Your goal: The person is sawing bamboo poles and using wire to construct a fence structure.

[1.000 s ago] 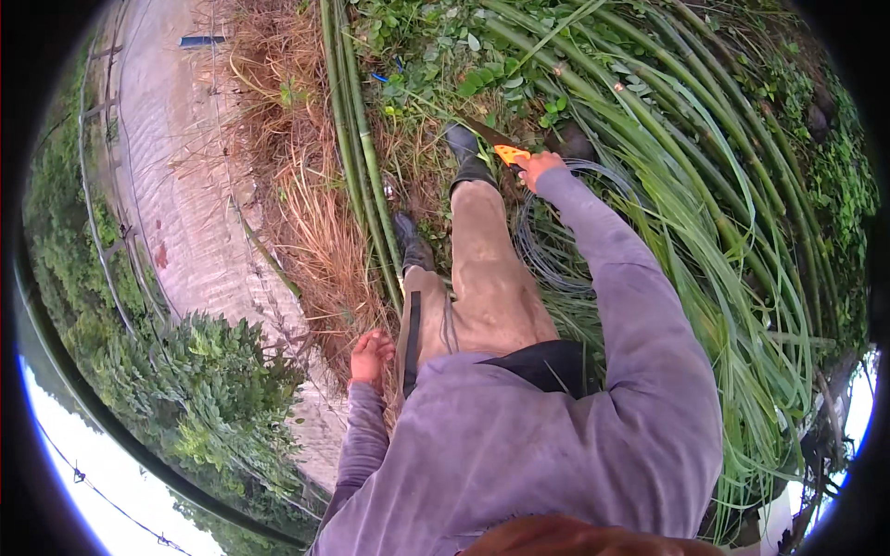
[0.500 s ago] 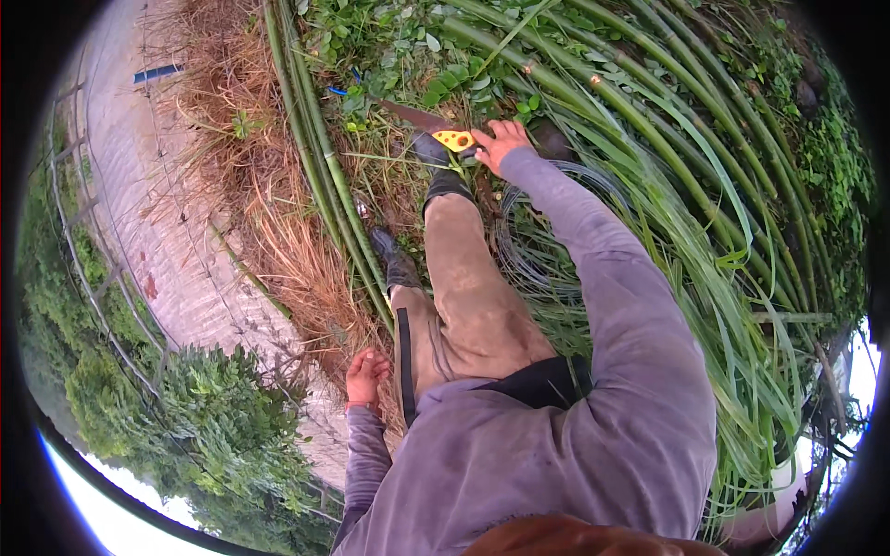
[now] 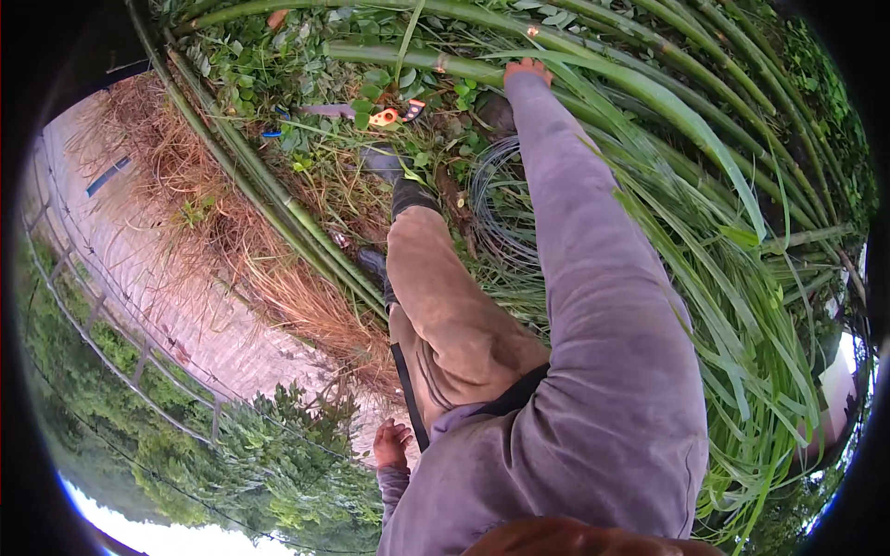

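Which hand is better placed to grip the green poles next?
Right, I think: the right hand is at a green pole, while the left hand hangs beside the trousers, away from the poles.

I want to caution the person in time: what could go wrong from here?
The orange-handled saw lies just beyond a boot, so a forward step might land on its blade. The wire coil lies beside the leg and could snag the boot. The right hand is at a bamboo pole lying among others; shifting poles might pinch it.
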Available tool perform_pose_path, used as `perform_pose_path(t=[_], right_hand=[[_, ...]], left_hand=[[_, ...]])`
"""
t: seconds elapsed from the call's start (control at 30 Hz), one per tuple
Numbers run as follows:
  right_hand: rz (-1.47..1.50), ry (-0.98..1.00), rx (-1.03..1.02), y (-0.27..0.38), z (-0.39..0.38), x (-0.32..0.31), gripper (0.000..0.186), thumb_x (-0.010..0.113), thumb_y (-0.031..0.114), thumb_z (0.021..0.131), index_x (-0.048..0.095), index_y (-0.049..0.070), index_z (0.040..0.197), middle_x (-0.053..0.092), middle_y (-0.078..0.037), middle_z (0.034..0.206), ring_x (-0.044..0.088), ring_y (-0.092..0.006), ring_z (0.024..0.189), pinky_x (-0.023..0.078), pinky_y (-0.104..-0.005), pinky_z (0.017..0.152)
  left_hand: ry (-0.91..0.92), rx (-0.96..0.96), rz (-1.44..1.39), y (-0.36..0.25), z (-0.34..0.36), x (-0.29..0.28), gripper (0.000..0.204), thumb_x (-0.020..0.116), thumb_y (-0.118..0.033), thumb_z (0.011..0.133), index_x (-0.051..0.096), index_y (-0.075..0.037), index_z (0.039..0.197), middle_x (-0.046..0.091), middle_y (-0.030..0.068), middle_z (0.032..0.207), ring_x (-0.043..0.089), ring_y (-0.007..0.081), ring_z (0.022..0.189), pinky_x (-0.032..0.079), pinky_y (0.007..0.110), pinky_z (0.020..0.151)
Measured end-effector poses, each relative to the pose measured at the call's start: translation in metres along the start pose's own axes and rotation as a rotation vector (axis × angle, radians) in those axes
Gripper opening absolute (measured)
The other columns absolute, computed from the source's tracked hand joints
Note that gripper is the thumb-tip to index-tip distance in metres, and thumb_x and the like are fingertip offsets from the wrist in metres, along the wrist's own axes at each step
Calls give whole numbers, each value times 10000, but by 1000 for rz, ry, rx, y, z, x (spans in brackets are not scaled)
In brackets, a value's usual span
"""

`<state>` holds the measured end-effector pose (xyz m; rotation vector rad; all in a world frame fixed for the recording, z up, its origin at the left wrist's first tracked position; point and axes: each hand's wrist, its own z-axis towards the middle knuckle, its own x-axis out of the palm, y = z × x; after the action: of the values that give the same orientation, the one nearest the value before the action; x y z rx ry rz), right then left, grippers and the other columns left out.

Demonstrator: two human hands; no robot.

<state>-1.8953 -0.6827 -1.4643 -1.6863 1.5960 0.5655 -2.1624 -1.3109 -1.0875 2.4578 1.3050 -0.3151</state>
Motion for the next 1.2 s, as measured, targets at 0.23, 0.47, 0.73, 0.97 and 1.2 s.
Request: perform_pose_path(t=[0.23, 0.47, 0.73, 0.97, 1.2], right_hand=[[23, 92, -26, -1, -48, -38, 358, 511, 153, 789, 516, 173, 1147, 547, -114, 1086, 543, -255, 1012, 405, -419, 877], [123, -376, -348, 4, -187, -272, 450, 611, 122, 679, 509, 189, 1112, 540, -68, 959, 575, -252, 812, 467, -402, 727], [378, -1138, -561, -4, -421, -457, 426, 597, 93, 671, 532, 200, 1078, 529, -54, 987, 567, -281, 793, 418, -404, 770], [406, -1638, -706, 3, -594, -502, 299, 583, 186, 746, 555, 158, 1043, 477, -130, 1124, 586, -278, 811, 423, -422, 740], [855, -1963, -1017, -1, -628, -439, 193, 535, 201, 744, 557, 93, 902, 490, -131, 1016, 547, -274, 822, 403, -422, 819]], left_hand=[[38, 181, 135, -40, -14, 53, 294, 508, -268, 867, 502, -60, 1075, 577, 79, 824, 584, 189, 696, 487, 303, 593], [362, 883, 753, -97, 38, 44, 251, 519, -226, 862, 491, -49, 1039, 573, 88, 817, 569, 180, 660, 466, 293, 535], [754, 1234, 466, -249, -173, 219, 302, 553, -105, 845, 494, -8, 1125, 592, 66, 959, 576, 124, 755, 467, 216, 643], [1943, 1313, 17, -241, -396, 250, 1111, 570, -702, 610, 138, 17, 1339, 277, 226, 1330, 299, 329, 1228, 217, 468, 1033], [1762, 1432, 15, -262, -522, 194, 440, 510, -266, 864, 447, 99, 1102, 493, 234, 1119, 435, 314, 1121, 292, 434, 1016]])
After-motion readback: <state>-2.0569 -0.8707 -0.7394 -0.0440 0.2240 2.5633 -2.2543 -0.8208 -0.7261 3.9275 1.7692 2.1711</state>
